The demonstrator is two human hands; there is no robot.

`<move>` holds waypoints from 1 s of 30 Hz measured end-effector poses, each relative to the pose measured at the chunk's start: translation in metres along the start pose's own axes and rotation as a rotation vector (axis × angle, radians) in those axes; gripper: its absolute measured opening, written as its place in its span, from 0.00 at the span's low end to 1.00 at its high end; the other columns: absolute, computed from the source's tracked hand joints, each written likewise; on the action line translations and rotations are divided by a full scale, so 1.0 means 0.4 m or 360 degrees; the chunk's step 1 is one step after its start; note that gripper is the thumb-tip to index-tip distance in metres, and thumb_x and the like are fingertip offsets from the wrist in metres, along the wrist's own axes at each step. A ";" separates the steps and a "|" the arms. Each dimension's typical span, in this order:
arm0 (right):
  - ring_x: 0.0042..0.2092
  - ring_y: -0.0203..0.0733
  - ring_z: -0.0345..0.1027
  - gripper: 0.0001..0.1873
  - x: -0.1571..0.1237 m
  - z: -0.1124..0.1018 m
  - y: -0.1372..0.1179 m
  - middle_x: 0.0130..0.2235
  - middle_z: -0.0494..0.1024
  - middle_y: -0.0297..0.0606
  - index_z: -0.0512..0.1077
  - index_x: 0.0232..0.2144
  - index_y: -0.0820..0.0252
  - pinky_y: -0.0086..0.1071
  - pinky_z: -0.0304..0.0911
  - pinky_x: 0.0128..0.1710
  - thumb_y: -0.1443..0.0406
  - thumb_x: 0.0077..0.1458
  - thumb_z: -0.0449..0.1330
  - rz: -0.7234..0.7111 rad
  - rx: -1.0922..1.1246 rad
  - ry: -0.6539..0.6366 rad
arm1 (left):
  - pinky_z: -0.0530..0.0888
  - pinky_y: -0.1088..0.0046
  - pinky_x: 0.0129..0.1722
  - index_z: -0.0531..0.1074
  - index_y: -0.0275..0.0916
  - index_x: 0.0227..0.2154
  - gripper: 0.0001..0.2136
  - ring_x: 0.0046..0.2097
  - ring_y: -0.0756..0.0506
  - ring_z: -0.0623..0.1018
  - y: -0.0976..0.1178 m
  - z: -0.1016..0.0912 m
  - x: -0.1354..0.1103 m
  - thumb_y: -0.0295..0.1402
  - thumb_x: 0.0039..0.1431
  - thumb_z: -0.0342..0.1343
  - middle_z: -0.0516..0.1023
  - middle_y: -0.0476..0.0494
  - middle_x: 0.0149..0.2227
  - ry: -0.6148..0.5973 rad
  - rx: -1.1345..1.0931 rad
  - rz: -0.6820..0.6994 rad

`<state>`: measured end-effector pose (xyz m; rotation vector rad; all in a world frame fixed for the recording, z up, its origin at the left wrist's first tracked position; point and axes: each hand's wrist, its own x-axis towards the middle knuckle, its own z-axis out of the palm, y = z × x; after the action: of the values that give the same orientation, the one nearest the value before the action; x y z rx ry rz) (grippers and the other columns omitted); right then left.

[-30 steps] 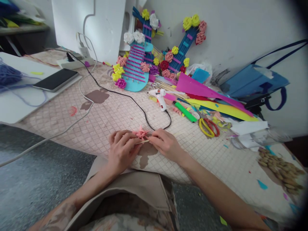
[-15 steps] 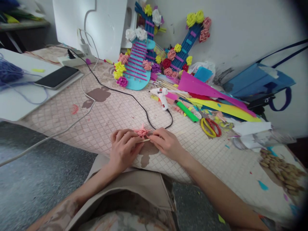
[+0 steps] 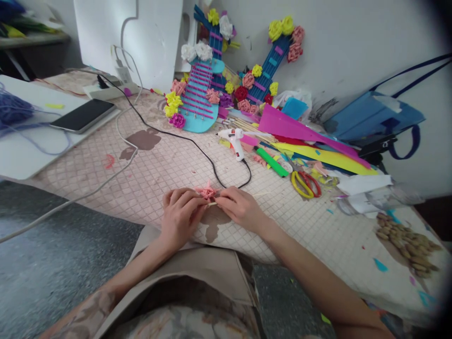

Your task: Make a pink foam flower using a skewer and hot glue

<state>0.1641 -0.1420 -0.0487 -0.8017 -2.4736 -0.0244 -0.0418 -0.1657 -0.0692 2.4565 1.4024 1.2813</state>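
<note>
Near the front edge of the table, my left hand (image 3: 181, 214) and my right hand (image 3: 242, 207) are close together, fingertips pinched. A thin pale wooden stick (image 3: 212, 204) runs between them, gripped from both sides. Just beyond my fingertips is a pink folded-paper flower (image 3: 207, 191) with pointed petals. Whether my fingers touch the flower I cannot tell, as they hide part of it. A white glue gun (image 3: 236, 141) lies farther back, its black cord curving toward my right hand.
To the right lie a green cutter (image 3: 271, 161), scissors (image 3: 305, 183), coloured paper (image 3: 314, 136) and a peanut pile (image 3: 406, 245). Flower-decorated paper guitars (image 3: 199, 96) lean at the back. On the left are a phone (image 3: 84, 115), a power strip (image 3: 111, 89) and a white cable (image 3: 88, 192).
My fingertips have drawn slightly closer together around the stick, and less of it shows between them. The whole view has shifted a little.
</note>
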 end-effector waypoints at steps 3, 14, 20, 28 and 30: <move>0.41 0.39 0.66 0.10 0.001 -0.003 -0.001 0.38 0.73 0.41 0.72 0.39 0.60 0.34 0.68 0.41 0.69 0.63 0.50 0.0006 0.0018 0.0013 | 0.63 0.61 0.45 0.74 0.43 0.34 0.03 0.43 0.43 0.72 -0.003 -0.004 0.002 0.31 0.60 0.56 0.78 0.47 0.35 -0.0006 -0.0056 -0.0019; 0.41 0.40 0.66 0.10 0.004 -0.003 -0.002 0.37 0.72 0.42 0.72 0.38 0.62 0.33 0.67 0.41 0.70 0.63 0.50 0.0020 -0.0024 -0.0011 | 0.62 0.61 0.46 0.74 0.43 0.33 0.01 0.44 0.43 0.71 -0.007 0.003 0.001 0.30 0.58 0.59 0.78 0.47 0.35 0.0017 0.0035 0.0041; 0.40 0.40 0.66 0.09 0.005 0.000 0.001 0.37 0.73 0.41 0.72 0.38 0.61 0.34 0.67 0.41 0.68 0.63 0.51 0.0026 -0.0024 0.0015 | 0.62 0.60 0.46 0.74 0.42 0.32 0.02 0.44 0.43 0.71 -0.005 -0.002 0.008 0.31 0.60 0.57 0.77 0.46 0.34 -0.0024 0.0016 0.0027; 0.43 0.41 0.65 0.09 0.022 0.002 -0.016 0.41 0.73 0.42 0.70 0.41 0.61 0.36 0.67 0.44 0.67 0.63 0.51 -0.0044 -0.0090 -0.0053 | 0.63 0.60 0.45 0.74 0.42 0.33 0.03 0.44 0.42 0.71 -0.009 0.001 0.008 0.32 0.61 0.56 0.78 0.46 0.35 -0.0018 -0.0001 0.0042; 0.42 0.41 0.65 0.10 0.027 0.004 -0.019 0.40 0.73 0.42 0.70 0.41 0.60 0.36 0.67 0.43 0.68 0.64 0.49 -0.0060 -0.0136 -0.0080 | 0.63 0.60 0.45 0.74 0.42 0.33 0.03 0.44 0.42 0.71 -0.009 0.001 0.009 0.32 0.61 0.56 0.78 0.46 0.35 -0.0010 -0.0004 0.0040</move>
<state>0.1517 -0.1421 -0.0437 -0.8001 -2.5500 -0.1259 -0.0432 -0.1608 -0.0686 2.4820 1.3720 1.2778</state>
